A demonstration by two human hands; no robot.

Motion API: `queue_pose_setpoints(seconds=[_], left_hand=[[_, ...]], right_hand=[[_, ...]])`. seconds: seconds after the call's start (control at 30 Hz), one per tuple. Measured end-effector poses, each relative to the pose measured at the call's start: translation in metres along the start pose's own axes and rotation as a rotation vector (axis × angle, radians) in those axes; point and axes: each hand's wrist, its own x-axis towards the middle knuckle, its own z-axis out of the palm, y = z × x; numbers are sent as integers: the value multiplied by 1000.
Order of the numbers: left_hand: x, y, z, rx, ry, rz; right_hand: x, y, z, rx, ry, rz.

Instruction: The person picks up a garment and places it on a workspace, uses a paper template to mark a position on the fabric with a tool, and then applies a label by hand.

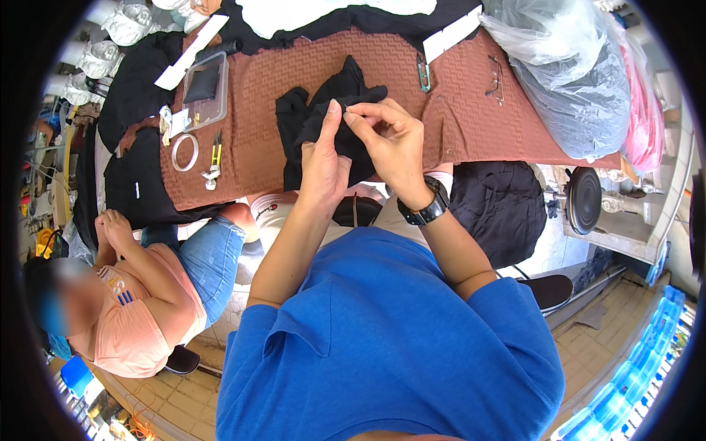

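Note:
A piece of black cloth (294,121) is bunched up in front of me, partly lying on the brown-covered table (250,140). My left hand (323,170) grips the cloth from the near side, thumb pointing up along its edge. Beside it, my right hand (393,145) pinches thumb and forefinger together at the same edge, close to the left thumb tip. Anything small between those right fingertips is too tiny to make out. A dark watch sits on my right wrist.
To the left lie a clear plastic box (219,103), a white ring (184,153) and yellow-handled snips (215,157). Teal snips (423,73) and glasses (496,79) lie farther right, before a big plastic bag (566,81). A person in a peach shirt (151,312) sits at left.

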Motion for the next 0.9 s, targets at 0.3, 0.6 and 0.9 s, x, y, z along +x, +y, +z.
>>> queue_pose_setpoints(seconds=[0.3,0.6,0.9], left_hand=[[4,-3,-6,21,41,18],[5,-3,-8,24,37,20],[4,-2,-6,-30,5,73]], right_hand=[[0,1,3,49,-5,59],[-1,-2,6,121,-28,115],[-2,-6,8,191,-27,127]])
